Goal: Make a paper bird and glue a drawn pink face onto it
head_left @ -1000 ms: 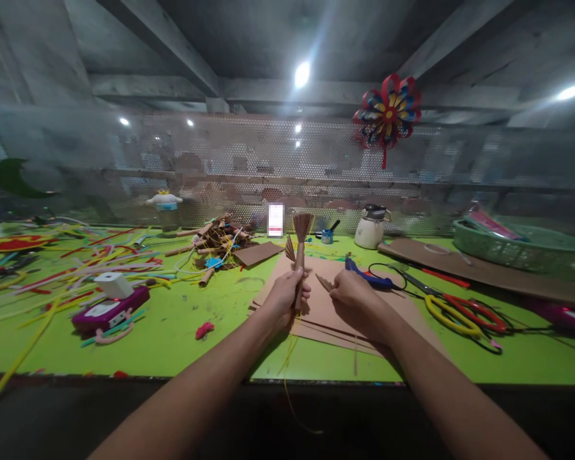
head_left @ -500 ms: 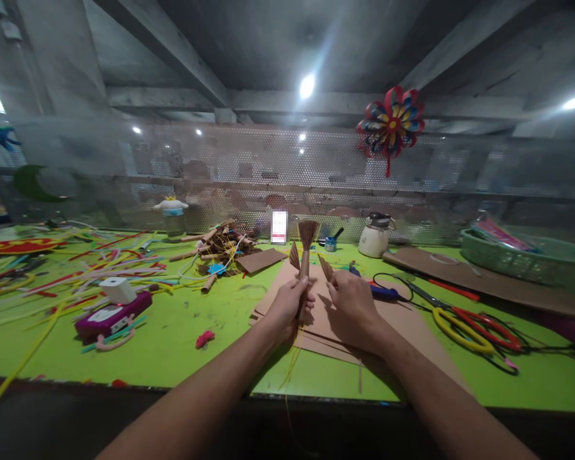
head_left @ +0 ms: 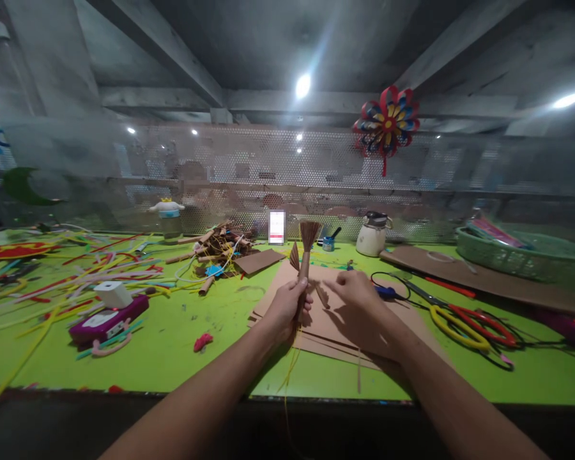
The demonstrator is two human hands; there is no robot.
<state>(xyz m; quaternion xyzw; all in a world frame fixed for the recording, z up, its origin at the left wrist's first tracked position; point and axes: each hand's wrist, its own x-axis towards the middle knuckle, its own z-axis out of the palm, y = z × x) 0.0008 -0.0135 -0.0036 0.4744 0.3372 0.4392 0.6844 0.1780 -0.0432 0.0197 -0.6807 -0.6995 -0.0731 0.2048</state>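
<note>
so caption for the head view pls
Left hand grips a paper roll above brown sheets, right hand nearby, scissors to the right.

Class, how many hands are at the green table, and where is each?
2. The left hand is wrapped around the brown stalk; the right hand is over the cardboard. No other hand shows.

Gap between purple power strip [head_left: 110, 327] and left forearm [head_left: 230, 364], pink scrap [head_left: 202, 342] inside; scissors [head_left: 441, 303] obstruct right; room behind basket [head_left: 551, 259] unclear.

Scissors [head_left: 439, 303] right of sheets [head_left: 333, 332], perhaps over cable [head_left: 546, 346]
</note>
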